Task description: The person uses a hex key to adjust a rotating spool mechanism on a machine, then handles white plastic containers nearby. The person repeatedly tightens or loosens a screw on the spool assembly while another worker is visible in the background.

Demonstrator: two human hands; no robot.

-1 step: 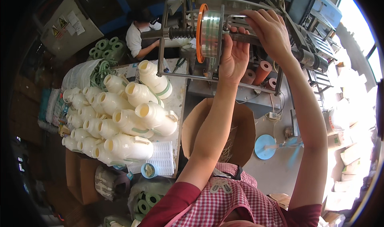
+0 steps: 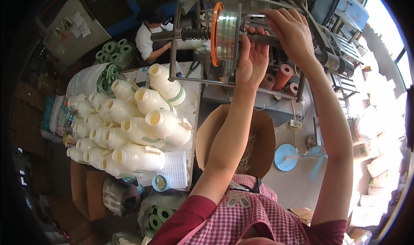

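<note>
Left head-worn fisheye — wide view, facing down, fingers (image 2: pixel 277 20) near

At upper centre, the shaft (image 2: pixel 273 41) is smooth metal and the striped roll (image 2: pixel 226 34) glossy, clear plastic; left, cream jugs (image 2: pixel 170 127) look like shiny plastic.

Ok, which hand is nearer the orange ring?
Left. The left hand is right of the orange ring, beyond the clear roll; the right hand is farther right, past the left hand.

Glaring daylight (image 2: pixel 390 29) at right, grey floor (image 2: pixel 286 191), pale worktable (image 2: pixel 193 99)
</note>
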